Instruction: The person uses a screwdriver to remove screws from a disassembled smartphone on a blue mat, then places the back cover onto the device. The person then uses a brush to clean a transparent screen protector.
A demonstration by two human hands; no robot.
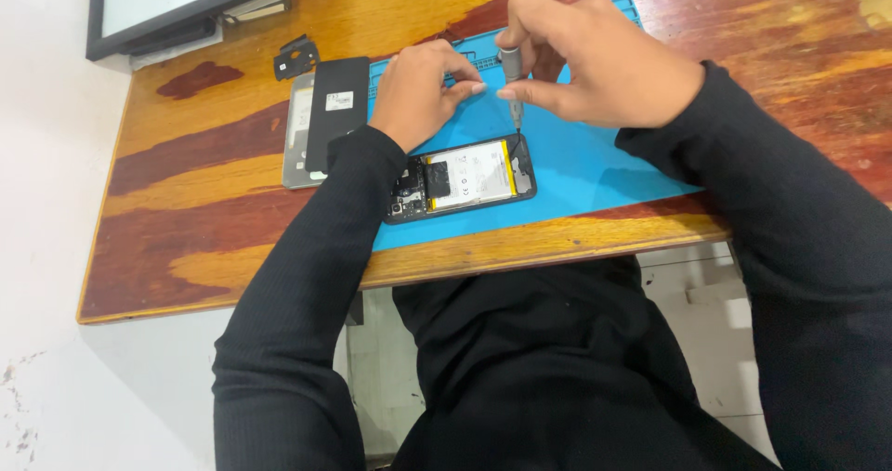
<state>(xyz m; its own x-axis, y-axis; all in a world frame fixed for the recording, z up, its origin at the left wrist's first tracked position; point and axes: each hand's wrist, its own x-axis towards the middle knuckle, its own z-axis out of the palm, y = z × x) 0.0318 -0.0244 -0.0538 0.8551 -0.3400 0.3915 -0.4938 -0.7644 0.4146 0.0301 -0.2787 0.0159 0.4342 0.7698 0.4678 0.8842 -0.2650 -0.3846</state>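
a blue mat (595, 169) lies on streaked brown-and-yellow wooden table (186, 211); black opened phone (460, 178) shows white, yellow-edged battery (478, 172).

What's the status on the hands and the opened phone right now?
Right hand grips small screwdriver, tip at opened phone. Left hand pinches driver. Removed back cover lies left of the phone, clear of it.

Wooden table (214, 202), streaky orange and dark red grain, set against a white wall (42, 155). Blue work mat (595, 169) lies on it near the front edge. Left of the mat: black rear cover panel (336, 109) resting partly over a silver flat panel (297, 146). Small black bracket piece (295, 59) just behind them. Dark-framed screen (177, 2) at the far left corner.
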